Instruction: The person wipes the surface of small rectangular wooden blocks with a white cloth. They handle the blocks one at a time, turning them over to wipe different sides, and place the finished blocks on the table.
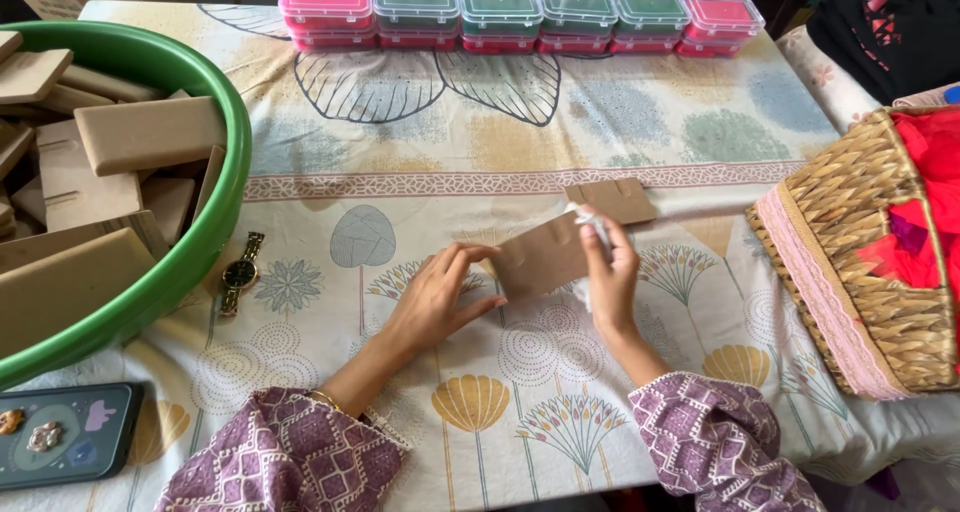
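Observation:
A flat brown cardboard piece (570,242) lies on the patterned tablecloth (400,172) in the middle of the table. My left hand (435,297) presses its fingertips on the cardboard's left edge. My right hand (610,272) pinches the cardboard's right part together with a small white object (592,222), which is mostly hidden by the fingers. The far flap of the cardboard sticks out beyond my right hand.
A green tub (215,197) full of folded brown boxes stands at the left. A wristwatch (240,272) lies beside it and a phone (60,434) at the front left. A row of lidded plastic boxes (520,17) lines the far edge. A woven basket (860,262) with red cloth sits at the right.

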